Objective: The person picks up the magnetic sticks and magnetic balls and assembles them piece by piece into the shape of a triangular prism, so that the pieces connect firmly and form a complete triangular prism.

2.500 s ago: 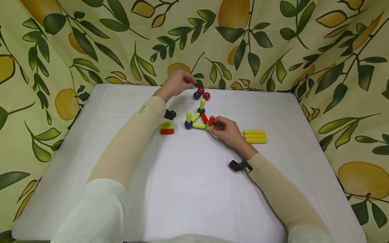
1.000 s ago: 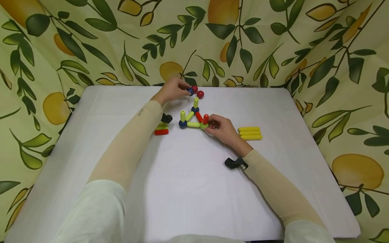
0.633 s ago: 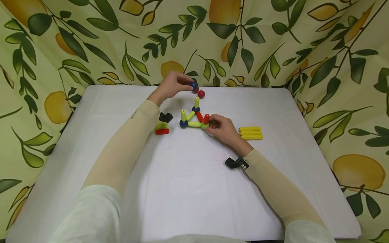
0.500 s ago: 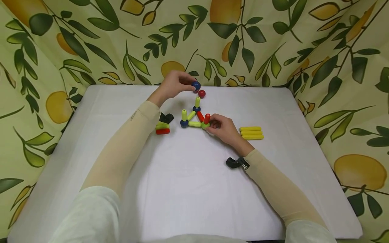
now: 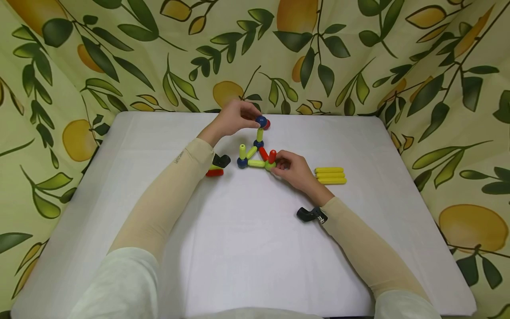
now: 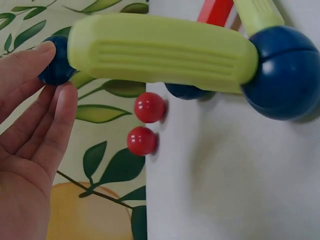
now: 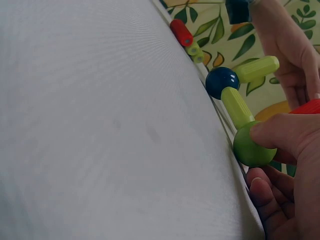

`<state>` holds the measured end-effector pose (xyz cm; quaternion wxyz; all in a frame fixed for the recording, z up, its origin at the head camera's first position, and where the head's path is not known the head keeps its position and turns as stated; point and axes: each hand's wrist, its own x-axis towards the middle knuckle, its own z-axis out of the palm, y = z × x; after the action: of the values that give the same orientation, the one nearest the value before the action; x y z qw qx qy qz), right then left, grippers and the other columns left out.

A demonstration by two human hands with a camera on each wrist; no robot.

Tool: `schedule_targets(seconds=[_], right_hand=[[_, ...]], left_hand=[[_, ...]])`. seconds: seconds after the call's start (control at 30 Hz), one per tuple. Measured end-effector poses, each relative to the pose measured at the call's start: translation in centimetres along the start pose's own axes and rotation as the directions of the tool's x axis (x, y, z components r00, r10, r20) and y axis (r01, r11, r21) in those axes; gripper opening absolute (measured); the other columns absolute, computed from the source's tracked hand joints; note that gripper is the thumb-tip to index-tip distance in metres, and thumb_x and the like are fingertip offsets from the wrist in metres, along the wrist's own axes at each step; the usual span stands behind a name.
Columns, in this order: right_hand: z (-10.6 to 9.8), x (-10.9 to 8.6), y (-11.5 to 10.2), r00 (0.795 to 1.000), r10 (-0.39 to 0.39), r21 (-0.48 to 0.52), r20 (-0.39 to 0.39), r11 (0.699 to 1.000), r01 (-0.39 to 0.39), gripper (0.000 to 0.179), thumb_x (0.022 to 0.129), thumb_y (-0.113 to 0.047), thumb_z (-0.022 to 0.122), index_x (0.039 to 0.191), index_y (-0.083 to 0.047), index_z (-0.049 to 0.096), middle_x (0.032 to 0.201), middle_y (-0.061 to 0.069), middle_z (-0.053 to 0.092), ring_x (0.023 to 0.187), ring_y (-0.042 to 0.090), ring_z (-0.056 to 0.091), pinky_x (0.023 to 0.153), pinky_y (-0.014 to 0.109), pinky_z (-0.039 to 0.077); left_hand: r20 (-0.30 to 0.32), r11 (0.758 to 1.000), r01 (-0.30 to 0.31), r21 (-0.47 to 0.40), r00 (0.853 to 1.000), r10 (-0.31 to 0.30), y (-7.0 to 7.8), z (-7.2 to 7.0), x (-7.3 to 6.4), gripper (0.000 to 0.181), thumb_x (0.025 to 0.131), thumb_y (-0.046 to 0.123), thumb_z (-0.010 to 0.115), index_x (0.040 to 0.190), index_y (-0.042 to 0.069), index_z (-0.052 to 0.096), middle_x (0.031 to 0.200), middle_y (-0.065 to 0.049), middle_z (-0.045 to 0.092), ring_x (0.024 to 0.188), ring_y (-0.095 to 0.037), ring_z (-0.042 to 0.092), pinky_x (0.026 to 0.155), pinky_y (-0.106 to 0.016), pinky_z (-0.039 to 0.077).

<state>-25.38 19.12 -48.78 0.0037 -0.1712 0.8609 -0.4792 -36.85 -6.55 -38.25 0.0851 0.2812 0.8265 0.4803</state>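
My left hand [image 5: 237, 118] pinches a blue ball [image 5: 261, 121] between thumb and fingers, right at the top of the upright lime stick [image 5: 260, 134] on the structure's far corner. In the left wrist view that blue ball [image 6: 57, 61] overlaps the lime stick's end. The structure is a triangle of lime and red sticks joined by two blue balls and a green ball [image 5: 270, 165], with an upright stick on each corner. My right hand [image 5: 294, 170] grips the green ball, below the upright red stick [image 5: 272, 156]. A second lime stick [image 5: 242, 151] stands on the left corner.
Two red balls [image 6: 150, 107] lie on the table behind the structure. Three yellow sticks [image 5: 330, 175] are lined up to the right. Partly behind the left wrist camera lie a red stick [image 5: 214, 173] and lime sticks. A patterned curtain [image 5: 318, 57] hangs along the table's far edge.
My left hand has reached the loose balls, picked up the blue one and brought it over the far upright lime stick. The right hand keeps its grip on the green ball.
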Motion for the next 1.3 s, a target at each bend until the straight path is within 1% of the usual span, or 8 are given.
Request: schedule_targets(seconds=[0.2, 0.47, 0.63, 0.77, 0.87, 0.97, 1.1, 1.3], right_hand=[[0.0, -0.1, -0.1, 1.0, -0.002, 0.005, 0.005, 1.0, 0.002, 0.021, 0.094, -0.008, 0.085, 0.113, -0.008, 0.074, 0.102, 0.009, 0.07, 0.087, 0.025, 0.062, 0.078, 0.03, 0.053], [0.0, 0.1, -0.2, 1.0, 0.005, 0.006, -0.002, 1.0, -0.005, 0.021, 0.095, -0.008, 0.085, 0.112, -0.009, 0.074, 0.101, 0.008, 0.069, 0.086, 0.026, 0.061, 0.077, 0.031, 0.052], [0.3, -0.2, 0.1, 1.0, 0.016, 0.007, 0.01, 1.0, -0.016, 0.022, 0.095, -0.011, 0.085, 0.114, -0.009, 0.074, 0.099, 0.008, 0.069, 0.086, 0.025, 0.061, 0.077, 0.029, 0.052], [0.2, -0.1, 0.2, 1.0, 0.002, 0.009, 0.001, 1.0, -0.002, 0.022, 0.094, -0.01, 0.086, 0.113, -0.009, 0.074, 0.099, 0.008, 0.069, 0.086, 0.025, 0.061, 0.077, 0.029, 0.052], [0.1, -0.1, 0.1, 1.0, -0.01, 0.013, -0.009, 1.0, 0.01, 0.022, 0.094, -0.007, 0.085, 0.113, -0.009, 0.073, 0.099, 0.008, 0.069, 0.086, 0.026, 0.061, 0.077, 0.03, 0.052], [0.1, -0.1, 0.0, 1.0, -0.009, 0.011, -0.005, 1.0, 0.01, 0.022, 0.094, -0.007, 0.085, 0.113, -0.009, 0.073, 0.099, 0.008, 0.069, 0.086, 0.026, 0.061, 0.077, 0.03, 0.052], [0.2, -0.2, 0.0, 1.0, 0.001, 0.004, 0.003, 1.0, -0.001, 0.023, 0.094, -0.008, 0.085, 0.114, -0.009, 0.073, 0.099, 0.008, 0.069, 0.086, 0.026, 0.061, 0.077, 0.029, 0.052], [0.2, -0.1, 0.0, 1.0, -0.003, 0.001, -0.004, 1.0, 0.003, 0.023, 0.094, -0.006, 0.085, 0.114, -0.008, 0.073, 0.099, 0.009, 0.068, 0.086, 0.026, 0.061, 0.076, 0.03, 0.052]], left_hand=[[0.028, 1.0, 0.03, 0.003, 0.999, -0.03, -0.5, 0.3, 0.0, 0.029, 0.098, 0.009, 0.083, 0.125, 0.002, 0.077, 0.119, -0.01, 0.076, 0.108, -0.025, 0.071, 0.1, -0.034, 0.056], [0.014, 1.0, 0.009, 0.03, 1.0, -0.009, -0.6, 0.1, -0.2, 0.027, 0.098, 0.01, 0.083, 0.124, 0.004, 0.078, 0.117, -0.008, 0.076, 0.106, -0.024, 0.07, 0.1, -0.036, 0.056], [0.032, 0.998, 0.03, 0.051, 0.999, -0.032, -0.7, 0.1, -0.4, 0.03, 0.098, 0.011, 0.083, 0.126, 0.004, 0.077, 0.118, -0.008, 0.076, 0.108, -0.024, 0.069, 0.1, -0.036, 0.055], [0.042, 0.998, 0.027, 0.056, 0.999, -0.029, -0.5, -0.2, -0.3, 0.033, 0.098, 0.013, 0.084, 0.129, 0.005, 0.077, 0.123, -0.008, 0.075, 0.111, -0.024, 0.07, 0.102, -0.037, 0.055], [0.029, 0.999, 0.02, 0.045, 0.999, -0.022, -0.3, -0.6, -0.3, 0.036, 0.098, 0.014, 0.084, 0.131, 0.004, 0.075, 0.124, -0.008, 0.075, 0.113, -0.024, 0.07, 0.102, -0.037, 0.055], [0.0, 0.999, 0.026, 0.036, 1.0, -0.026, 0.0, -1.1, -0.8, 0.037, 0.098, 0.014, 0.083, 0.132, 0.003, 0.075, 0.125, -0.009, 0.073, 0.112, -0.024, 0.07, 0.101, -0.037, 0.056], [-0.023, 0.999, 0.028, 0.039, 0.999, -0.027, 0.7, -2.3, -2.1, 0.034, 0.099, 0.013, 0.082, 0.131, 0.003, 0.075, 0.126, -0.009, 0.073, 0.111, -0.023, 0.07, 0.1, -0.035, 0.056], [0.023, 0.991, 0.022, 0.134, 0.999, -0.025, 1.9, -4.5, -4.7, 0.032, 0.1, 0.012, 0.081, 0.13, 0.003, 0.076, 0.122, -0.01, 0.073, 0.111, -0.024, 0.07, 0.101, -0.039, 0.056]])
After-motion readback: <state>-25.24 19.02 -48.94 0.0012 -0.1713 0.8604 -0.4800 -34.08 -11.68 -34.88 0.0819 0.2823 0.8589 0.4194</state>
